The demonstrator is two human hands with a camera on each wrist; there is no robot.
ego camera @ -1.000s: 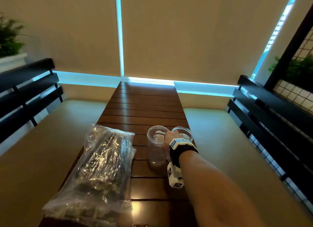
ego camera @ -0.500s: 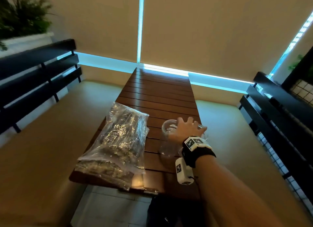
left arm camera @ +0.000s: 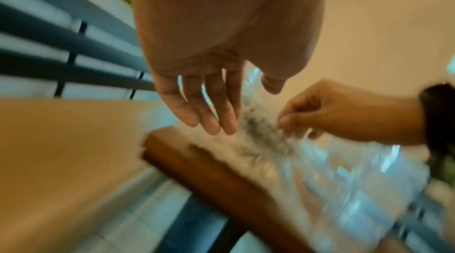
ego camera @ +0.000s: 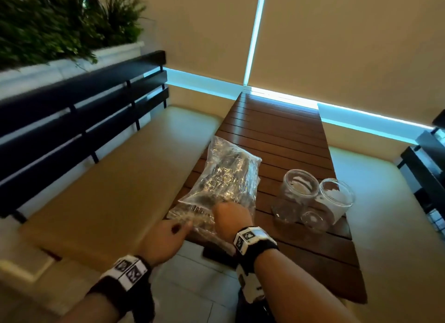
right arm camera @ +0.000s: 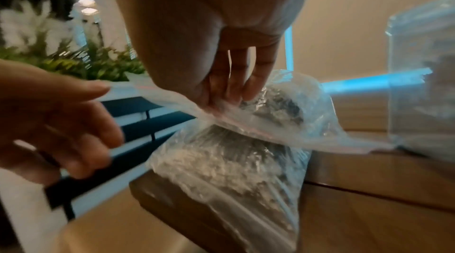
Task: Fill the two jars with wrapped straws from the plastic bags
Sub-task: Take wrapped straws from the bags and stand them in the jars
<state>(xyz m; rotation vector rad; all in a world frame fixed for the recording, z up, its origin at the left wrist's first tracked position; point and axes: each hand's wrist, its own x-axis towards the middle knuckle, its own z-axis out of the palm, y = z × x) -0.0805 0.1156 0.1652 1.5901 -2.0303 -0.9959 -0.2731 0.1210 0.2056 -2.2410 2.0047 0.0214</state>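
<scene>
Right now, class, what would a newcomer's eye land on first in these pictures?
The crinkled plastic bag of wrapped straws on the wooden table's near left corner, its near edge pinched by the right hand while the left hand reaches beside it. Then two empty clear jars standing to its right.

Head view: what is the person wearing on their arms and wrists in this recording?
Both forearms are bare, with no sleeves or gloves. The left wrist carries a black band holding white blocks printed with black square marker patterns. The right wrist has a matching black band with a white marker block on top, plus a white device with black markings hanging beneath it. No rings are visible.
</scene>
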